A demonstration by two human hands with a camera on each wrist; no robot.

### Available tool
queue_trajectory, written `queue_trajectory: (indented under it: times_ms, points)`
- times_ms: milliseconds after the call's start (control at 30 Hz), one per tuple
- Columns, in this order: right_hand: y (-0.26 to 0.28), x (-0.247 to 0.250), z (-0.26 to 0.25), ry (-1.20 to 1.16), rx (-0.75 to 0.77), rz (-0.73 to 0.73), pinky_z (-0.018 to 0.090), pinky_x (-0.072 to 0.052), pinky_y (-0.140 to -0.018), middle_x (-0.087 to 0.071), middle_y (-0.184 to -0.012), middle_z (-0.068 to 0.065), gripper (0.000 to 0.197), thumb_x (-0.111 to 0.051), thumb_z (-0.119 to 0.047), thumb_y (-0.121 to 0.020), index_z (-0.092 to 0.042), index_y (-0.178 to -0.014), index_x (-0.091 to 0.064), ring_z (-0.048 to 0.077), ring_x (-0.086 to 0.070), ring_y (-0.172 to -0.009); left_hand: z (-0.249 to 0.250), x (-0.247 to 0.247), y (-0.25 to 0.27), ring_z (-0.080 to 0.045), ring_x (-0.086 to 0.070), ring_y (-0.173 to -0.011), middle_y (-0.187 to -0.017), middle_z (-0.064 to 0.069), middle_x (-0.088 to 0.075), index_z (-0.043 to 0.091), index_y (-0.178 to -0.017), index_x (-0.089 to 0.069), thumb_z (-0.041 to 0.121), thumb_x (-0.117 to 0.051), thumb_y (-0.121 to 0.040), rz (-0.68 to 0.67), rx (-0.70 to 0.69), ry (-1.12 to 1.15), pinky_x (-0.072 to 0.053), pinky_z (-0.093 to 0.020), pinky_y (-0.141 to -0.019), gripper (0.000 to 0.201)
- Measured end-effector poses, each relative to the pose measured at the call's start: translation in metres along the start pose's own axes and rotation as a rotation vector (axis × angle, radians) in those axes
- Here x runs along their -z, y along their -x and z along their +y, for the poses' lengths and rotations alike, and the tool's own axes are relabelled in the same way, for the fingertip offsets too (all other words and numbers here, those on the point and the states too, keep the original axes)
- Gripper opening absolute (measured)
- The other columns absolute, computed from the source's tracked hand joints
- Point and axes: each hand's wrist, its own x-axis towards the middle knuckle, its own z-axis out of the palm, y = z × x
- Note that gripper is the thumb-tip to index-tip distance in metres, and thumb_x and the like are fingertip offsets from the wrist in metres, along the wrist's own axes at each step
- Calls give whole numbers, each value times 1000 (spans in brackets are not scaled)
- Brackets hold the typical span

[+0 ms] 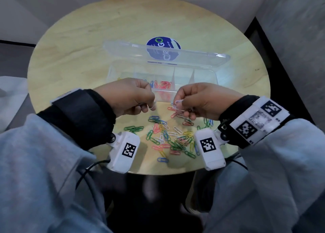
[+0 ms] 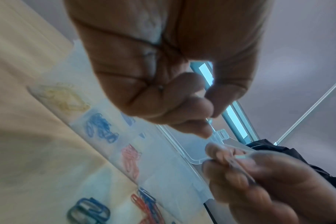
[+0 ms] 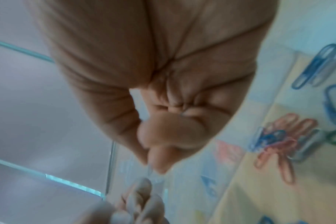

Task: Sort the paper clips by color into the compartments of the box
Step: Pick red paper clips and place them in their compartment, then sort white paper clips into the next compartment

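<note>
A clear plastic box [image 1: 213, 81] with its lid [image 1: 123, 49] raised stands mid-table; yellow [image 2: 67, 100], blue [image 2: 102, 128] and red clips [image 1: 165, 85] lie in separate compartments. A mixed pile of colored paper clips [image 1: 168, 137] lies in front of it. My left hand [image 1: 128, 97] hovers above the box's near edge and pinches a white clip [image 1: 152, 107]. My right hand [image 1: 202, 100], close beside it, pinches white clips [image 1: 177, 106] between thumb and fingers. In both wrist views the curled fingers [image 2: 192, 106] and fingertips [image 3: 155, 156] are blurred, the clips barely visible.
The round wooden table [image 1: 88, 39] has a blue round sticker [image 1: 163, 43] behind the box. Its near edge lies just below the pile. Loose blue clips [image 3: 314, 65] and red clips [image 3: 284, 136] lie by my right hand. Cables [image 1: 88, 171] hang under the left wrist.
</note>
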Motion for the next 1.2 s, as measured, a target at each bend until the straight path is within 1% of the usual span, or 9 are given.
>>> queue_trajectory:
  times_ms: [233,333,433,667,733,867,967,1100,1200]
  points:
    - [-5,22,-10,58,183,548,21,-58,-57,-57,-67,9,19,-55,7,-85,-7,-73,-57,14,-59,-51,1,-5,-3,-5,-50,-39,-55,0,-60,16,-74,-55,-8,-48,-83,53,26,12,-36,-11,-37,27]
    - [-15,24,-5,100,120,573,38,-56,-88,-67,-86,12,15,-58,0,-82,-9,-93,-63,25,-69,-77,7,-10,-5,-5,-54,-42,-64,-4,-59,16,-77,-59,-7,-47,-85,67,28,14,-42,-10,-39,27]
    - [-17,22,-6,183,83,580,45,-50,-97,-68,-105,11,40,-55,-4,-82,-8,-121,-61,29,-66,-102,15,-13,-8,-10,-57,-50,-68,-6,-59,13,-77,-61,-8,-49,-86,94,4,42,-49,-11,-45,26]
    - [-3,24,-8,283,151,586,41,-51,-95,-66,-95,-1,26,-55,-6,-84,-16,-106,-66,22,-65,-100,47,-38,-26,-14,-59,-64,-76,-7,-55,12,-79,-58,-8,-52,-87,110,-98,68,-55,-13,-59,23]
    - [6,26,-10,334,143,545,37,-56,-82,-66,-80,0,15,-54,-8,-83,-20,-84,-64,23,-67,-84,53,-45,-32,-17,-62,-71,-80,-7,-58,12,-82,-58,-7,-53,-88,115,-100,98,-56,-18,-71,21]
    - [22,26,-7,668,14,409,23,-42,-55,-56,-68,-5,8,-55,-17,-85,-15,-82,-62,15,-55,-68,55,-56,-45,-26,-63,-95,-101,-13,-61,16,-98,-62,-2,-56,-81,180,-85,27,-51,-36,-96,26]
    - [26,24,-5,815,-85,313,25,-43,-61,-56,-73,-2,6,-56,-17,-85,-14,-79,-58,16,-53,-69,54,-62,-48,-26,-61,-107,-101,-6,-61,26,-93,-63,7,-55,-67,181,-89,-51,-47,-43,-101,33]
    - [27,23,-2,900,-146,257,26,-45,-66,-57,-74,-3,10,-54,-15,-88,-12,-89,-63,20,-57,-80,54,-66,-46,-15,-46,-130,-134,-8,-53,25,-126,-56,-3,-49,-79,73,-175,-196,-39,-39,-109,55]
    - [25,23,2,993,-178,262,29,-46,-78,-65,-103,3,23,-53,-17,-89,-12,-108,-65,21,-60,-96,51,-60,-44,-9,-49,-125,-134,-7,-55,31,-128,-54,1,-47,-80,92,-223,-317,-42,-37,-106,58]
